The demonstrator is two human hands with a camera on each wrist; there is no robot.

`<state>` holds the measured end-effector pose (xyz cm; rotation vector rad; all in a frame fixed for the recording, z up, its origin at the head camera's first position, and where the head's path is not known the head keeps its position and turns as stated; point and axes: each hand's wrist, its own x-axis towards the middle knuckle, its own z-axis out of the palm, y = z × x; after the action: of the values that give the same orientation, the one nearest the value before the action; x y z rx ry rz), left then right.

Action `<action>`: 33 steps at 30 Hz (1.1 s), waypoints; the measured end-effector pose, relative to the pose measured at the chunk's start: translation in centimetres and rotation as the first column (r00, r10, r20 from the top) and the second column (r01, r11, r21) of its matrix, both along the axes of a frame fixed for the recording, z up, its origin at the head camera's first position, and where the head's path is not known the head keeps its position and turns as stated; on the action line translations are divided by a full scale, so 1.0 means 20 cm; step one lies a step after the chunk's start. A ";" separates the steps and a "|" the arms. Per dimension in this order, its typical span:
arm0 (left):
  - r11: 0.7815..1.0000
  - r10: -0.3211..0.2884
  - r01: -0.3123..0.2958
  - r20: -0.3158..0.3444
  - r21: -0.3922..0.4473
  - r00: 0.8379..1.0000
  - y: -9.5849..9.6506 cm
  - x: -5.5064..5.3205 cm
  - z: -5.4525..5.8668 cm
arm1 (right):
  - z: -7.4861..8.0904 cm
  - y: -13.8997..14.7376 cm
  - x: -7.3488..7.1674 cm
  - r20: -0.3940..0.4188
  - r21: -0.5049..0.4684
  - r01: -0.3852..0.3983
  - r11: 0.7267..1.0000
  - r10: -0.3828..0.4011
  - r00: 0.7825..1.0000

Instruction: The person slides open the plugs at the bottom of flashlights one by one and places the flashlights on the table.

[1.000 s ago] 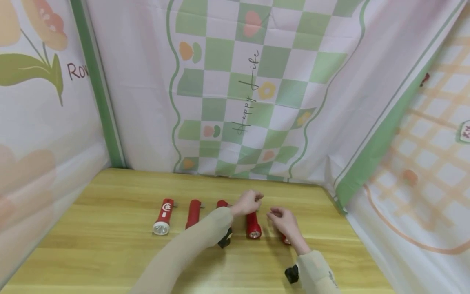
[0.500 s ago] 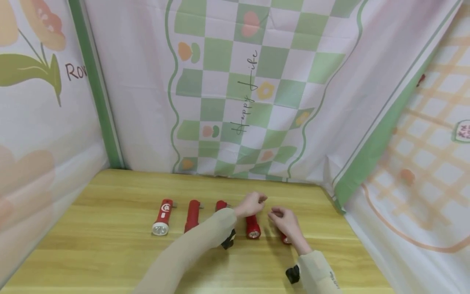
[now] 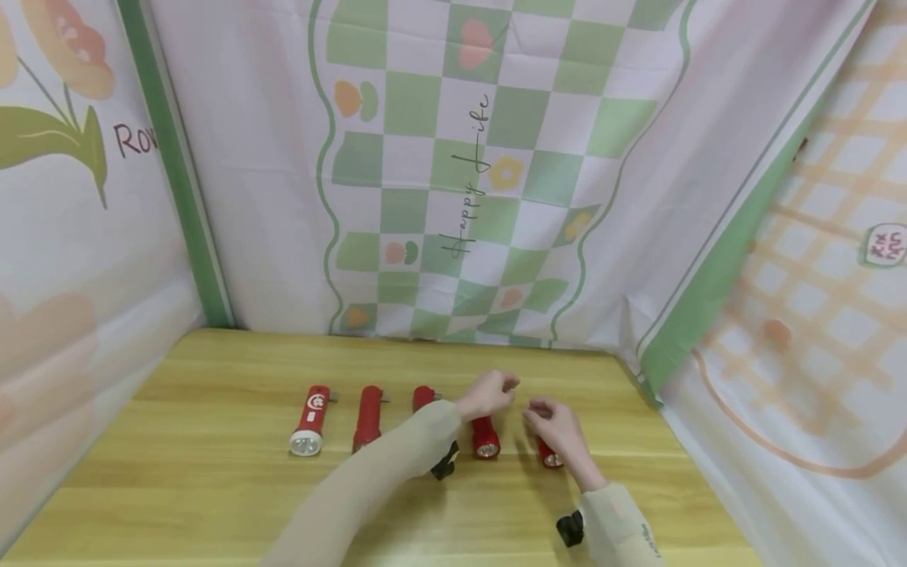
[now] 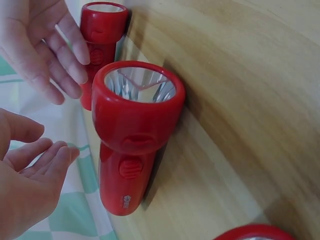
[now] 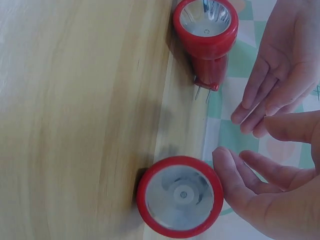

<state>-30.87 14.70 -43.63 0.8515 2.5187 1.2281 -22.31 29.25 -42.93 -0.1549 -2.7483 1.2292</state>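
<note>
Several red flashlights lie in a row on the wooden table, lens ends toward me. My left hand [image 3: 489, 395] hovers over the far part of one flashlight [image 3: 486, 439], its fingers loosely bent and holding nothing. My right hand [image 3: 558, 431] is above the rightmost flashlight [image 3: 550, 454], partly covering it. The right wrist view shows relaxed fingers beside that flashlight's lens head [image 5: 180, 197]; whether they touch it I cannot tell. Both hands face each other, apart, in the left wrist view, near a flashlight with a ribbed switch [image 4: 127, 175].
Left of my hands lie a white-headed flashlight [image 3: 312, 421], a plain red one [image 3: 368, 413] and another [image 3: 423, 396] mostly hidden by my left sleeve [image 3: 383, 472]. Metal prongs [image 5: 202, 93] stick out of one flashlight's end. A checked curtain [image 3: 453, 197] hangs behind the wooden table [image 3: 177, 457].
Both hands have shifted slightly right relative to the flashlights, and more of the rightmost flashlight shows. The head view has turned a little. The flashlights appear to stay in place.
</note>
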 end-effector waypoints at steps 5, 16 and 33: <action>1.000 -0.007 0.007 0.004 0.000 1.000 0.03 0.00 -0.01 | 0.01 0.02 -0.01 0.030 -0.018 0.019 1.000 -0.018 0.999; 1.000 -0.002 0.000 -0.066 -0.028 0.998 0.09 -0.01 -0.02 | 0.04 0.06 -0.01 0.050 -0.012 0.063 0.998 -0.063 0.997; 0.999 -0.022 0.021 -0.022 -0.047 1.000 0.14 0.01 -0.02 | 0.03 0.11 0.02 0.042 -0.033 0.110 0.993 -0.108 0.993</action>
<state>-30.67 17.52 -44.01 0.8838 2.5379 1.1549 -21.97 31.49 -42.26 -0.3325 -2.7124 1.2601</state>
